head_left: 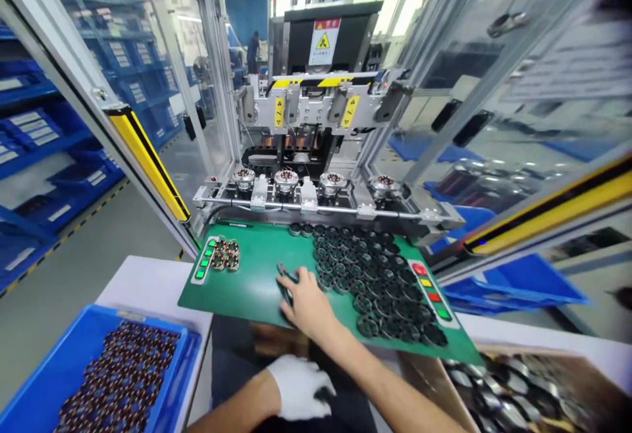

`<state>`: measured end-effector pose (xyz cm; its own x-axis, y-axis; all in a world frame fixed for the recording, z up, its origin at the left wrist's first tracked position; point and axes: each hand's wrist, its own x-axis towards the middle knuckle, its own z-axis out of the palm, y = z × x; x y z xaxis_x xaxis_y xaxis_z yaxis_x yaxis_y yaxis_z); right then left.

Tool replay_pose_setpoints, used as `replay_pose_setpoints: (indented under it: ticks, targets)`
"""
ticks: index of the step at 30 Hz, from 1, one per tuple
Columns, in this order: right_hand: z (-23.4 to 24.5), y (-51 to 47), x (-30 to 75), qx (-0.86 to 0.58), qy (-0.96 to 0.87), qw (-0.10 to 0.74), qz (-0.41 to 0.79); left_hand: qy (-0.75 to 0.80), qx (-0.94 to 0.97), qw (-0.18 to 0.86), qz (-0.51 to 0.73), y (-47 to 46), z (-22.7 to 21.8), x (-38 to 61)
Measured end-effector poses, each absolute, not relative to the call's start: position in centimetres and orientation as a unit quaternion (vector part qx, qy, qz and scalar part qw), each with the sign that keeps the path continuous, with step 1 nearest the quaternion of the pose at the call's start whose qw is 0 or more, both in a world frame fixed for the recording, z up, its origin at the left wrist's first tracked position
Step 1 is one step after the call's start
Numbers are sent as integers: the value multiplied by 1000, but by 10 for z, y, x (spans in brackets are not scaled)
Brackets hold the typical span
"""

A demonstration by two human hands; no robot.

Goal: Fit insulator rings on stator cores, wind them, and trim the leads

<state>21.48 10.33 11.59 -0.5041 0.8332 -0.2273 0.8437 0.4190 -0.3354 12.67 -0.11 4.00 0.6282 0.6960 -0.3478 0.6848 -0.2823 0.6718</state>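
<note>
1. One blue bin (44, 380) sits at the far left on the white surface (148, 281). It is filled with copper-wound stators, too many and too crowded to count.
2. One green mat (257, 288) lies across the middle. At its left edge is one control strip (205, 260) with about four green lights in a row.
3. Just beside that strip, about five wound stators (224, 254) lie in a tight cluster on the mat.
4. The left hand (299, 387) wears a white glove. It is low and close to the body, below the mat's near edge, with the fingers curled in. I cannot tell whether its grip holds anything.
5. One small dark tool (285, 271) lies on the mat, partly under the right hand's fingers.
6. The right hand (309, 301) is bare. The forearm reaches forward and left, palm down on the mat, fingers loosely spread and touching the tool. I cannot tell whether the grip has closed on it.
7. Behind the mat, four machine fixtures (286, 179) stand in a row, each carrying one wound stator.
8. Black stators (375, 275) cover the right half of the mat in dozens, the nearest just beside the right hand.
9. One button strip (430, 288) at the mat's right edge has four buttons: red, yellow, red, green.
10. One cardboard box (513, 387) at the far right holds more black stators, uncountable.
</note>
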Motion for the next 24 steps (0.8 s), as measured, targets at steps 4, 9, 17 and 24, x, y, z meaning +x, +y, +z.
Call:
replay_pose_setpoints:
  ticks: [4, 9, 17, 24]
  targets:
    - [130, 114, 190, 497, 852, 40, -162, 512, 756, 408, 22, -28, 91, 64]
    - [185, 141, 214, 418, 894, 74, -144, 620, 675, 331, 222, -1, 196, -18]
    - [286, 266, 214, 457, 888, 25, -45, 729, 679, -46, 71, 191, 283, -82]
    - [285, 355, 166, 489, 870, 47, -37, 729, 679, -82, -27, 310, 263, -90]
